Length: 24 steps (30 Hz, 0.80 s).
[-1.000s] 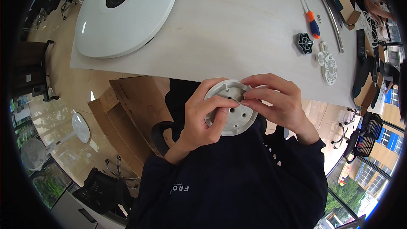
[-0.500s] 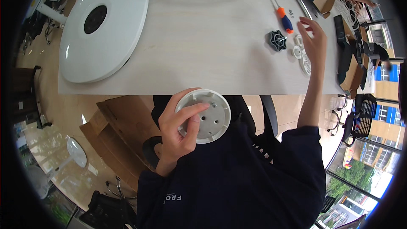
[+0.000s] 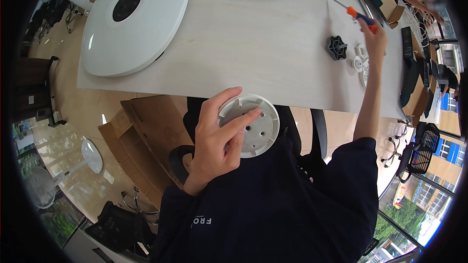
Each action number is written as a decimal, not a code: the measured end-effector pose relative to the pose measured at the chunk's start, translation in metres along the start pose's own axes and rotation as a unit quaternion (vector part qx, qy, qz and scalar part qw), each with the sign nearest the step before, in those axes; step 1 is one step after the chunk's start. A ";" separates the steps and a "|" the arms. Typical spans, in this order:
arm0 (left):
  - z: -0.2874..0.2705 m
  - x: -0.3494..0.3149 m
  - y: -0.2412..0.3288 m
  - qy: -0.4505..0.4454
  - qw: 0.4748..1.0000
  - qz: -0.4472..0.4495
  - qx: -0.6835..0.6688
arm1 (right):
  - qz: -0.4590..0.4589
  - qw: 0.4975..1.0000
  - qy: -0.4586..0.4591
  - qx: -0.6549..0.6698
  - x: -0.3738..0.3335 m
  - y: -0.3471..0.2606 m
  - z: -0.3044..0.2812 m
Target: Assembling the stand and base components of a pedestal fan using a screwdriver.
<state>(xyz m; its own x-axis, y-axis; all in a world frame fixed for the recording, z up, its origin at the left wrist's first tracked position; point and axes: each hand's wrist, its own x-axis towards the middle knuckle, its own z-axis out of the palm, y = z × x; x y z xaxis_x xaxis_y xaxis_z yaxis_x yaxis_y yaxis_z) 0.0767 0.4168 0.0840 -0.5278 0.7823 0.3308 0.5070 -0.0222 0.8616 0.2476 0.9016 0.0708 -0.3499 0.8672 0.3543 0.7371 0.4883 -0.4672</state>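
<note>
I looked down through the head camera from far away. My left hand (image 3: 214,134) was curled around the left side of a round white dish (image 3: 268,137), with its pointing finger stretched out over the inside. The dish was just past the near edge of the tabletop (image 3: 253,44), in front of the dark shirt (image 3: 273,204). My right hand (image 3: 374,38) was closed around the back end of a screwdriver (image 3: 360,16), over the far right part of the tabletop.

I thought the dish could drop to the floor (image 3: 295,121) if the left fingers got loose, because no tabletop was under it. The screwdriver could swing or slip too, since the hand had it so near the end. My right arm was close by the white plastic pieces (image 3: 358,63), so a low, quick pull might knock them, or bump the black knob (image 3: 337,47) beside them.

The dish looked like a shallow cup, with a raised rim and little ribs around it. Its flat grey-white inside had a few dark holes. I couldn't tell if the fingertip was pressing on anything small. The screwdriver had a thin metal stick and an orange and blue handle.
</note>
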 end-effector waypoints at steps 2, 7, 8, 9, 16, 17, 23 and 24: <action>0.001 0.000 -0.001 0.002 1.000 0.010 -0.001 | 0.025 0.972 0.061 0.226 -0.012 -0.016 -0.020; 0.001 0.000 -0.001 -0.003 1.000 0.004 -0.005 | 0.006 0.748 0.013 0.664 -0.085 -0.080 -0.075; 0.001 0.000 0.000 -0.005 1.000 0.001 -0.004 | -0.028 0.752 -0.011 0.659 -0.103 -0.096 -0.081; 0.002 0.000 0.000 -0.008 1.000 -0.001 -0.003 | -0.094 0.711 -0.073 0.693 -0.119 -0.112 -0.081; 0.003 0.001 -0.001 -0.002 1.000 0.006 -0.007 | -0.213 0.832 -0.137 0.493 -0.182 -0.184 -0.077; 0.003 0.001 -0.002 -0.006 1.000 0.011 0.000 | -0.212 0.835 -0.154 0.483 -0.184 -0.186 -0.077; 0.004 0.003 -0.004 -0.002 0.999 0.035 0.009 | -0.131 0.845 -0.184 0.484 -0.182 -0.192 -0.080; 0.005 0.003 -0.004 0.005 1.000 0.029 -0.001 | -0.130 0.837 -0.193 0.495 -0.181 -0.192 -0.079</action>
<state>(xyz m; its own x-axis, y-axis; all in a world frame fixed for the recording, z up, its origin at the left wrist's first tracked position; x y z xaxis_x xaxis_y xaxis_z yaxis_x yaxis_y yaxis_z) 0.0764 0.4224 0.0792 -0.5043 0.7739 0.3831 0.5353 -0.0680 0.8419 0.2150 0.6429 0.1605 -0.7255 0.5927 0.3498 -0.1673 0.3412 -0.9250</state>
